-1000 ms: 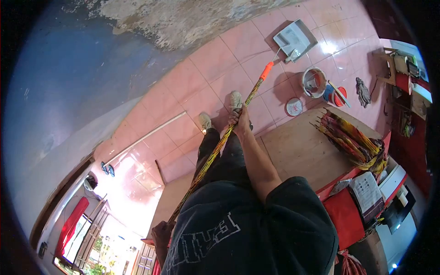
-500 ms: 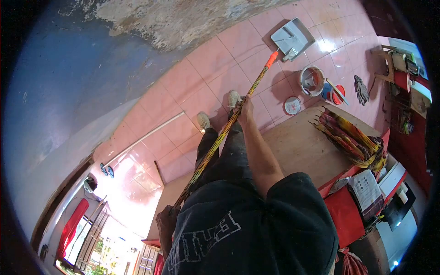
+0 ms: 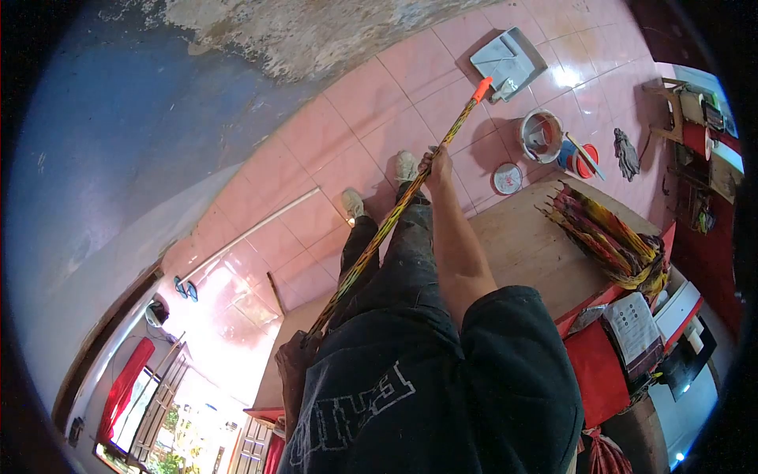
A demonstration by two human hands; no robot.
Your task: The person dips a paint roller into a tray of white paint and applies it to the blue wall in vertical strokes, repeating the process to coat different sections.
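Note:
A long yellow-and-black patterned pole (image 3: 377, 241) with an orange end (image 3: 482, 88) slants across the front of my body. My right hand (image 3: 437, 167) is wrapped round its upper part, above my shoes. Down by my waist, my left hand (image 3: 295, 359) is closed round the lower end, its fingers partly hidden. The orange end reaches the near edge of a grey paint tray (image 3: 527, 52) on the floor. A small whitish piece, like a roller head (image 3: 505, 90), lies at the tray's near corner, close beside that end.
Right of the tray stand a bucket (image 3: 542, 118), a round lid (image 3: 507, 179), a blue-and-red pail (image 3: 583, 161) and a grey rag (image 3: 626, 154). Bundled patterned cloth (image 3: 604, 241) lies on a wooden board (image 3: 505, 237). A white pole (image 3: 251, 235) rests along the left wall.
My right hand and the pole have shifted up and slightly right, bringing the orange end closer over the tray's edge. My left hand still grips the lower end.

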